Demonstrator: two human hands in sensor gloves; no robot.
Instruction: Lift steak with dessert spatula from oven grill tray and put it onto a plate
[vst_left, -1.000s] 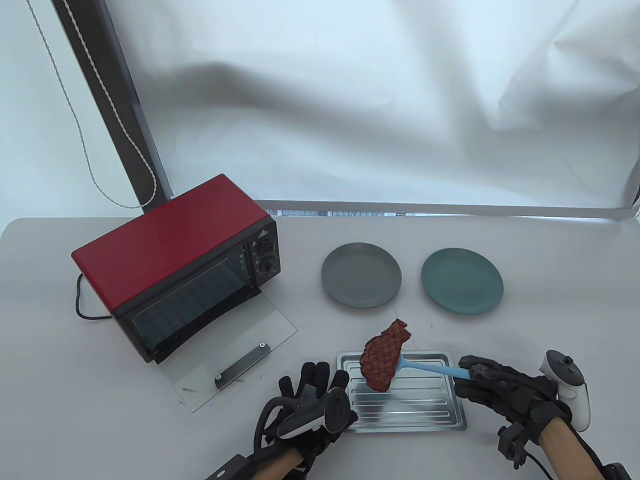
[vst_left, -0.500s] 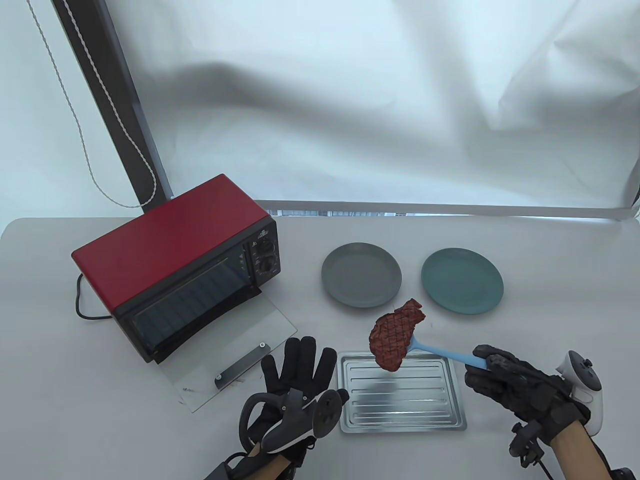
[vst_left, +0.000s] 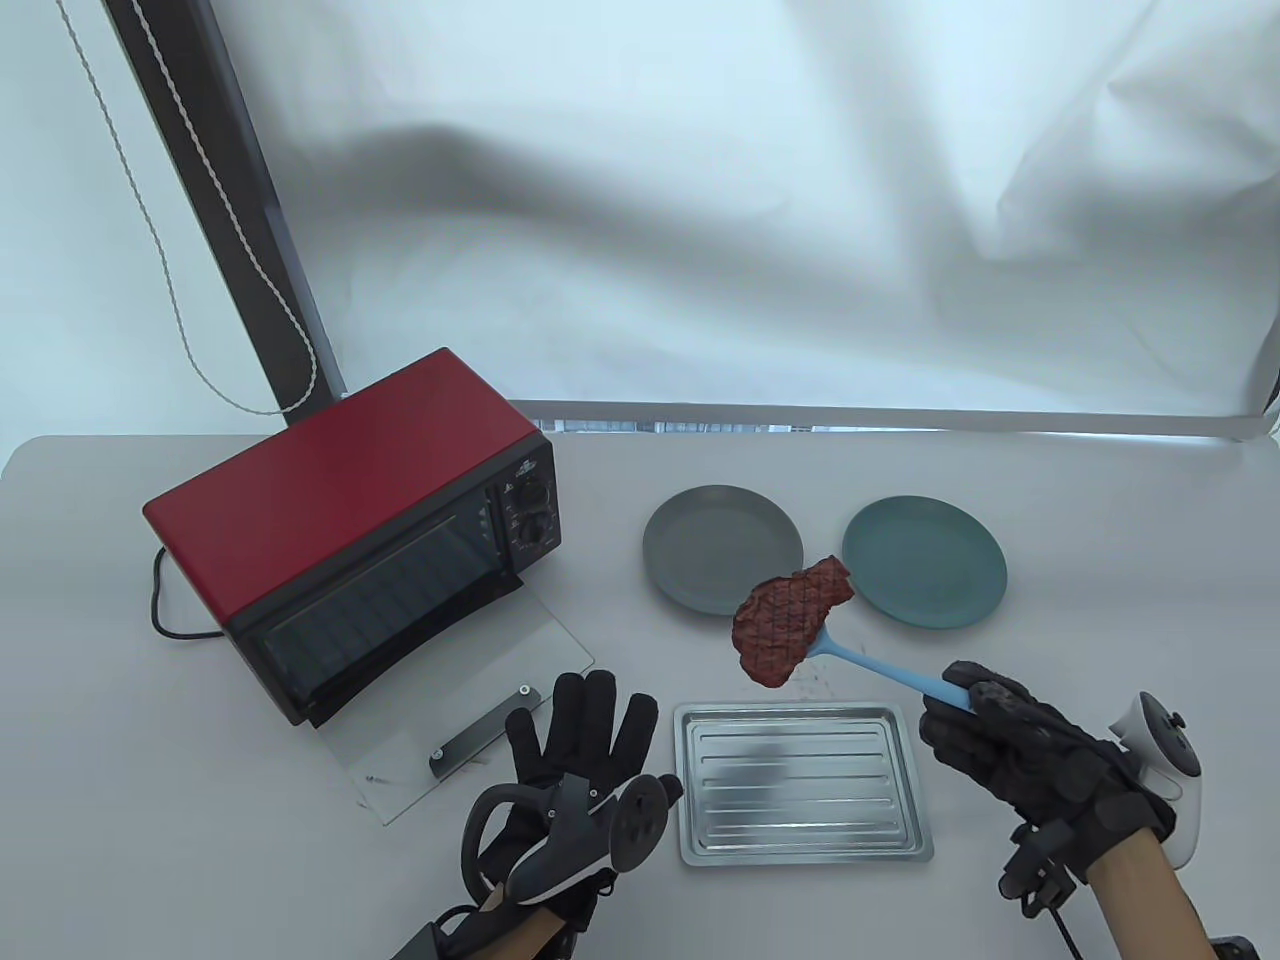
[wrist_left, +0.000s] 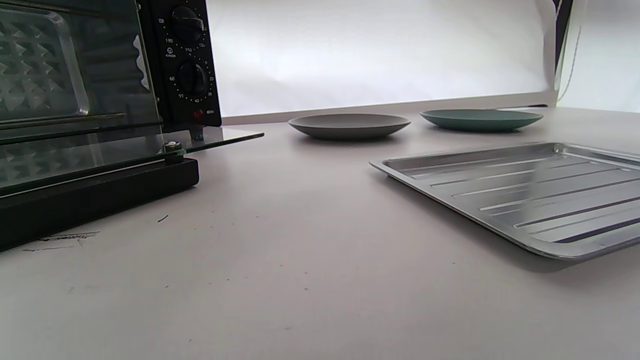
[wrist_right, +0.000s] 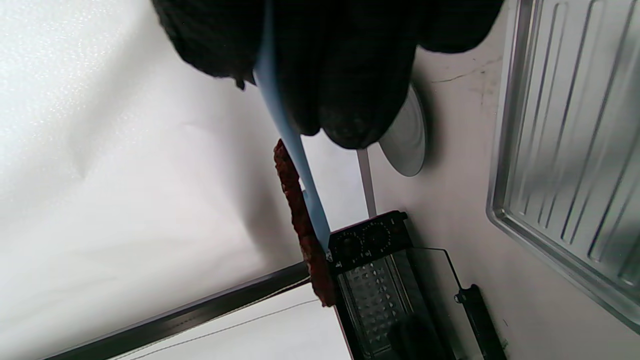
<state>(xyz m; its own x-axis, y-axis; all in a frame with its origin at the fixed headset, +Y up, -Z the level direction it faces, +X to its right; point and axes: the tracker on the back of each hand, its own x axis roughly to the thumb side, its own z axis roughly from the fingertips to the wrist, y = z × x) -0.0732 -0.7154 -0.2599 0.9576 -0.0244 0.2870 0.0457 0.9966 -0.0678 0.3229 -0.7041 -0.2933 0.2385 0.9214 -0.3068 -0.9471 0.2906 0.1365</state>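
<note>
A grilled brown steak (vst_left: 785, 622) lies on the blade of a light blue dessert spatula (vst_left: 885, 672), held in the air between the grey plate (vst_left: 705, 545) and the teal plate (vst_left: 935, 565). My right hand (vst_left: 985, 725) grips the spatula handle; in the right wrist view the steak (wrist_right: 300, 220) shows edge-on along the spatula (wrist_right: 290, 140). The silver grill tray (vst_left: 805, 782) lies on the table below with nothing on it. My left hand (vst_left: 580, 730) rests flat on the table left of the tray, fingers straight.
A red toaster oven (vst_left: 340, 520) stands at the left with its glass door (vst_left: 470, 700) folded down onto the table, close to my left hand. In the left wrist view the tray (wrist_left: 525, 185) and both plates (wrist_left: 350, 125) lie ahead.
My right hand has carried the steak on the spatula up and away from the tray toward the plates. My left hand has left the tray's edge and spread flat on the table.
</note>
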